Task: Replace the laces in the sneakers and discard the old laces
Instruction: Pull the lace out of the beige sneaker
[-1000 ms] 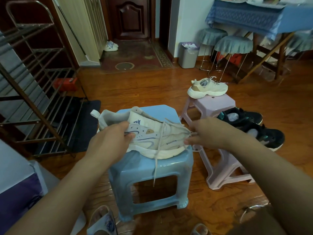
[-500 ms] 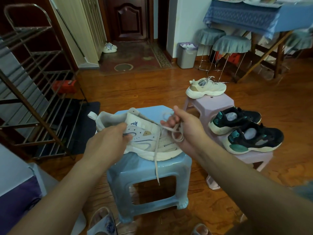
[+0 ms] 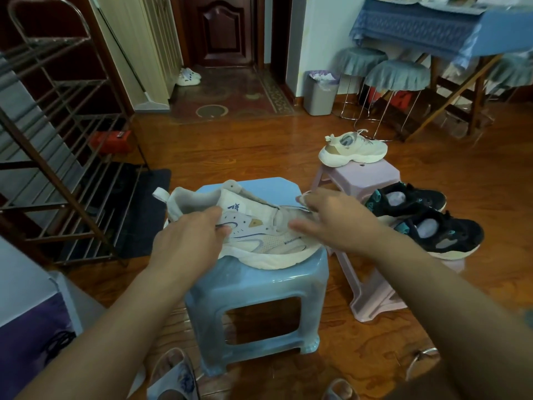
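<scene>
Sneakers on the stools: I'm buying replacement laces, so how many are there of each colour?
Cream sneakers: 2, one on the blue stool, one on the pink stool.
Black sneakers: 2, and.
Total: 4

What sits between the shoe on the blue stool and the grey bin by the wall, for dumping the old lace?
Nothing visible on the direct line: bare wood floor runs from the blue stool to the bin. The pink stool with a cream shoe stands just right of that line. The shoe is held by the left hand.
</scene>
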`<state>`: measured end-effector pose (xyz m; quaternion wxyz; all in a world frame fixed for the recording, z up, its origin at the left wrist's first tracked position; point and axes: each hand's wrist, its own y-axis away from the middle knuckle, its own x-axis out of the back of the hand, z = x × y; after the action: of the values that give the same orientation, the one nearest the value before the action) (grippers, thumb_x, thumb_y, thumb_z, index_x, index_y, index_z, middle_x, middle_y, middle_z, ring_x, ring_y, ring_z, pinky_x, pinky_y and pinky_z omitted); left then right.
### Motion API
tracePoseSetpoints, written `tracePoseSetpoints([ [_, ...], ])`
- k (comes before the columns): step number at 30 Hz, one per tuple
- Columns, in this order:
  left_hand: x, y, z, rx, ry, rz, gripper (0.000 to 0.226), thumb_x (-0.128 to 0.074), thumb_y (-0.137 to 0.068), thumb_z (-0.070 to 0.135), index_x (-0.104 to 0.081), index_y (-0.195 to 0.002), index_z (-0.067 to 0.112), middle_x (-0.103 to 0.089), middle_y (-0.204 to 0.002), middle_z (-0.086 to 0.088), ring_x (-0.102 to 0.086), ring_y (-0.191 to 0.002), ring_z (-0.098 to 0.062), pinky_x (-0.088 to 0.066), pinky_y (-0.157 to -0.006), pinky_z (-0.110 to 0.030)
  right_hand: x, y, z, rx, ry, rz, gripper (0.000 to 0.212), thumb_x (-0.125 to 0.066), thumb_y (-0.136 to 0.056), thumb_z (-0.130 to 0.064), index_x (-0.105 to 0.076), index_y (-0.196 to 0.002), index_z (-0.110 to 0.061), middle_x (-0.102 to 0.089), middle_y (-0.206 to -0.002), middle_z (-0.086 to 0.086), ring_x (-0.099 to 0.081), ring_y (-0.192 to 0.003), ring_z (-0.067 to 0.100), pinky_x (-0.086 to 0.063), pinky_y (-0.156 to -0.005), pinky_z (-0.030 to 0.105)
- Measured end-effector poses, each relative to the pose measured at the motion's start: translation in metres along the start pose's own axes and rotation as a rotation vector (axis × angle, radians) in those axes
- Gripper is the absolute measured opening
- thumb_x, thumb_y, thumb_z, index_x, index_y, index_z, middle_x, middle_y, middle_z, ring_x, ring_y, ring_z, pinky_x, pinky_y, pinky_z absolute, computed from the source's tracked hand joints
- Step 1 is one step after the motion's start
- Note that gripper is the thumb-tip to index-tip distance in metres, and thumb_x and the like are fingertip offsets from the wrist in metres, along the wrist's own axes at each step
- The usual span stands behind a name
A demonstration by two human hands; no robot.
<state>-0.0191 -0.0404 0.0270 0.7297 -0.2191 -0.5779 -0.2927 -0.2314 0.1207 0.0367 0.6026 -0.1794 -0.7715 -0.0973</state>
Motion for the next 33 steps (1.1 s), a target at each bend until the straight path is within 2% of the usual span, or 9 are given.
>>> tracePoseSetpoints([
  [3,0.001,0.001,0.000,-0.005,-0.004,-0.009,0.019,-0.044,-0.104,0.049,-0.050,-0.098,0.033,-0.061,-0.088,0.009,-0.058,-0.080,-0.015,-0.051,-0.071,-0.039,-0.003,-0.004,-0.018,0.023,0.273,-0.074,0.063,-0.062,-0.085,-0.068,-0.057,-0.123,-0.017,-0.056,-0.117,0.000,-0.061,-0.100,0.026,-0.050,-0.076,0.038],
  [7,0.002,0.001,-0.001,-0.009,0.005,-0.012,0.020,-0.044,-0.105,0.049,-0.051,-0.098,0.032,-0.060,-0.087,0.009,-0.057,-0.080,-0.017,-0.050,-0.070,-0.038,-0.002,-0.006,-0.020,0.045,0.328,-0.043,0.021,-0.060,-0.097,-0.041,-0.056,-0.096,-0.020,-0.061,-0.097,0.008,-0.062,-0.088,0.030,-0.051,-0.068,0.040],
  [10,0.002,0.001,-0.002,-0.014,0.009,-0.009,0.021,-0.044,-0.104,0.049,-0.050,-0.096,0.031,-0.060,-0.086,0.009,-0.058,-0.081,-0.017,-0.051,-0.071,-0.039,0.001,-0.005,-0.019,-0.013,0.242,-0.101,0.025,-0.059,-0.099,-0.037,-0.060,-0.090,-0.014,-0.064,-0.090,0.009,-0.059,-0.083,0.025,-0.049,-0.066,0.036],
  [14,0.000,0.000,-0.001,-0.020,-0.004,0.015,0.021,-0.044,-0.105,0.048,-0.049,-0.095,0.031,-0.059,-0.085,0.009,-0.057,-0.080,-0.018,-0.046,-0.068,-0.037,0.004,-0.003,-0.018,-0.229,-0.216,-0.182,0.027,-0.065,-0.097,-0.032,-0.064,-0.080,-0.011,-0.061,-0.073,0.002,-0.057,-0.067,0.016,-0.038,-0.054,0.028],
  [19,-0.001,0.002,0.000,-0.023,-0.009,0.033,0.025,-0.044,-0.105,0.048,-0.047,-0.089,0.029,-0.058,-0.081,0.009,-0.056,-0.075,-0.014,-0.046,-0.065,-0.036,-0.006,-0.002,-0.014,-0.285,-0.130,-0.103,0.046,-0.069,-0.089,-0.053,-0.056,-0.111,-0.015,-0.062,-0.103,0.000,-0.060,-0.095,0.020,-0.049,-0.075,0.035],
  [22,0.000,0.002,0.001,-0.036,-0.007,0.045,0.026,-0.045,-0.105,0.047,-0.046,-0.087,0.028,-0.058,-0.079,0.009,-0.053,-0.071,-0.010,-0.044,-0.061,-0.035,-0.010,-0.006,-0.017,-0.225,0.029,-0.156,0.046,-0.060,-0.091,-0.062,-0.052,-0.105,-0.019,-0.059,-0.100,0.002,-0.058,-0.090,0.020,-0.047,-0.070,0.034],
  [26,0.000,0.001,0.001,-0.027,-0.010,0.043,0.023,-0.045,-0.105,0.046,-0.047,-0.089,0.029,-0.055,-0.079,0.010,-0.048,-0.069,-0.007,-0.042,-0.062,-0.035,-0.016,-0.009,-0.022,-0.126,0.105,-0.212,0.029,-0.050,-0.101,-0.049,-0.049,-0.092,-0.021,-0.060,-0.096,0.005,-0.059,-0.084,0.023,-0.047,-0.068,0.037],
  [29,0.000,0.001,0.001,-0.006,-0.026,0.032,0.023,-0.043,-0.106,0.047,-0.046,-0.090,0.030,-0.054,-0.080,0.010,-0.048,-0.070,-0.008,-0.039,-0.062,-0.035,-0.007,-0.010,-0.018,-0.174,-0.131,-0.205,0.028,-0.053,-0.101,-0.036,-0.054,-0.079,-0.019,-0.060,-0.083,0.000,-0.058,-0.080,0.020,-0.043,-0.065,0.034],
  [33,0.000,0.002,0.003,-0.011,-0.060,0.047,0.023,-0.041,-0.106,0.046,-0.046,-0.089,0.031,-0.053,-0.080,0.010,-0.050,-0.073,-0.012,-0.040,-0.064,-0.036,0.011,0.001,-0.009,-0.340,-0.835,-0.204,0.026,-0.053,-0.102,-0.024,-0.058,-0.081,-0.009,-0.049,-0.065,0.000,-0.044,-0.054,0.014,-0.033,-0.053,0.030],
])
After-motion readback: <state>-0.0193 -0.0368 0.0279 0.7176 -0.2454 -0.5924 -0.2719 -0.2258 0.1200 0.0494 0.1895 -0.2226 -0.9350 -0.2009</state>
